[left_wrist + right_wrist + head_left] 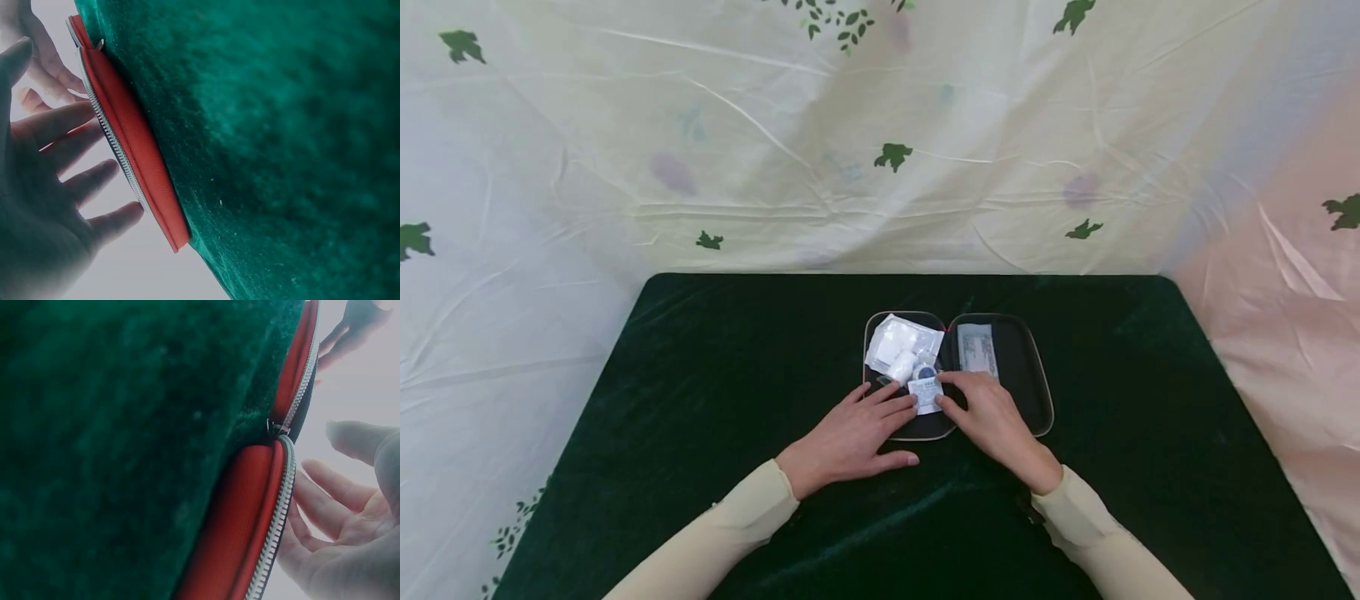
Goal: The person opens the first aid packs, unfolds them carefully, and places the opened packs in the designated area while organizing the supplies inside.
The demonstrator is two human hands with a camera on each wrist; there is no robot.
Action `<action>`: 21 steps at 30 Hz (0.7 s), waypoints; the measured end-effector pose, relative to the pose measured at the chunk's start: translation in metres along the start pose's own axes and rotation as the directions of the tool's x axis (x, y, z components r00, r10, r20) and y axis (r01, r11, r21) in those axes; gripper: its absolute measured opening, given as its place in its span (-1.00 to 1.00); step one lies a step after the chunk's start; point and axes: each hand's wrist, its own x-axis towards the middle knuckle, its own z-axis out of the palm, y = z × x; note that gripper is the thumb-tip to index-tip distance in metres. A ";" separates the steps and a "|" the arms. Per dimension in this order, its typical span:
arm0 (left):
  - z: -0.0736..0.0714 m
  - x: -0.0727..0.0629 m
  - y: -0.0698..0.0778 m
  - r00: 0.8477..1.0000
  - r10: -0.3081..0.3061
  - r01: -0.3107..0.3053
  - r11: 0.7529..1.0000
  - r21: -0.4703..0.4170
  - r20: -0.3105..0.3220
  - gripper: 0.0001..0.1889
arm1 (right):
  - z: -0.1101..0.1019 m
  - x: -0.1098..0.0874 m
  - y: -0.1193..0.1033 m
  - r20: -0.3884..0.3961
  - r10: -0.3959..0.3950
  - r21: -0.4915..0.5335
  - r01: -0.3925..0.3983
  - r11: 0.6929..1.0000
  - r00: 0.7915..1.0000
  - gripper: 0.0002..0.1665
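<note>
A red zip case (140, 144) with a dark lining (1022, 367) lies opened flat on the table. Its left half holds white packets (898, 337), a white roll-like item (901, 367) and a small round item with a blue centre (925, 372). My left hand (857, 433) is spread over that half's front edge, fingers straight. One of its fingertips meets the left edge of a small printed white packet (927, 395). At this packet's right edge are the thumb and index fingertip of my right hand (992, 417), set apart. Neither wrist view shows the small packet.
A flat printed packet (977, 348) sits in the case's right half. Dark green velvet cloth (737, 358) covers the table. Pale patterned fabric (760, 150) hangs behind and on both sides. Metal zip teeth (275, 519) run along the case's rim.
</note>
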 end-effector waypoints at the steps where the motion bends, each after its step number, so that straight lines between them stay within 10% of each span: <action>1: 0.000 0.000 0.000 1.000 -0.002 0.002 1.000 0.001 0.002 -0.20 | 0.000 0.000 0.000 -0.001 0.001 0.003 -0.001 1.000 1.000 -0.57; 21: 0.003 -0.001 0.000 1.000 -0.002 0.002 1.000 -0.006 -0.017 -0.19 | 0.003 0.005 -0.009 -0.051 0.001 0.175 0.008 0.985 0.999 -0.60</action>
